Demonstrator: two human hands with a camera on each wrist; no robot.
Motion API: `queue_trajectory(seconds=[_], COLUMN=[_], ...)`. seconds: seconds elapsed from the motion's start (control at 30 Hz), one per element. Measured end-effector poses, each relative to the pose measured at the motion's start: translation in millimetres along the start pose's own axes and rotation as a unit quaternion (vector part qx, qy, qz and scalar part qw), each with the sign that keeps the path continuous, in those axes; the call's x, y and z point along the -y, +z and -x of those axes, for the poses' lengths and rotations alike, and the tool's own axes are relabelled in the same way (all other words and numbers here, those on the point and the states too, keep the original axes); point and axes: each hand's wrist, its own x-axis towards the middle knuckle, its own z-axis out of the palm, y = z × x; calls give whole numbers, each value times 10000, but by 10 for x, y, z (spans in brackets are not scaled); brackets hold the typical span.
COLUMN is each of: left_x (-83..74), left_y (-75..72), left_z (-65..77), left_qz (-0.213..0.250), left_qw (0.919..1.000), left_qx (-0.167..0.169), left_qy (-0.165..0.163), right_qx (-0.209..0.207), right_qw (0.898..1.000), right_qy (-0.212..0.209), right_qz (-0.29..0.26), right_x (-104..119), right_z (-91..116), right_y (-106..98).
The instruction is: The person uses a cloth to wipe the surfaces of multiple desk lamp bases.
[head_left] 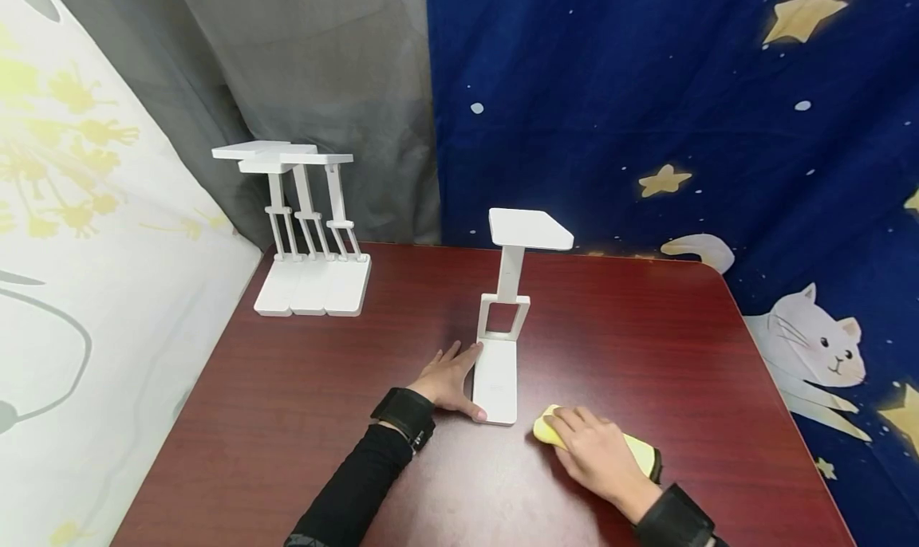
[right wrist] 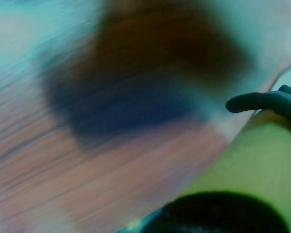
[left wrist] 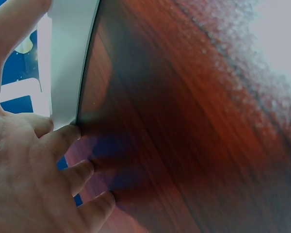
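Note:
A white folding stand [head_left: 495, 379] with a flat base, hinged frame and angled top plate stands on the table. My left hand [head_left: 447, 383] rests against the left side of its base, thumb at the near corner and fingers spread toward the hinge. In the left wrist view, the fingertips [left wrist: 85, 170] reach down to the wood beside the white base [left wrist: 70, 58]. To the right of the stand, my right hand [head_left: 596, 455] grips a long yellow thing [head_left: 641, 456] with a rounded far end and a dark near end, low over the table.
Several similar white stands [head_left: 312, 286] stand side by side at the back left of the reddish-brown table [head_left: 625, 332]. A grey curtain [head_left: 323, 68] and a blue one with stars [head_left: 574, 116] hang behind. A white patterned cloth [head_left: 86, 276] borders the left.

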Motion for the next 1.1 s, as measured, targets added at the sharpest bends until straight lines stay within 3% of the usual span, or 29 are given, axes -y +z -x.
queue_trajectory(seconds=[0.23,0.4,1.1], left_x=[-29,-48,-197], left_y=[-22,-4,-42], left_z=[-45,-115,-363], left_qz=[-293,-251,-334], left_qw=[9994,9995,9994], left_qx=[-182,-177,-84], left_qy=[-93,-6,33], right_qx=[-218,-303,-610], right_qw=[9984,9971,9943], right_qy=[518,699,874], right_qz=[-97,-83,-31], right_x=[-191,-247,-314], right_z=[68,116,228], right_y=[-99,-127,-151])
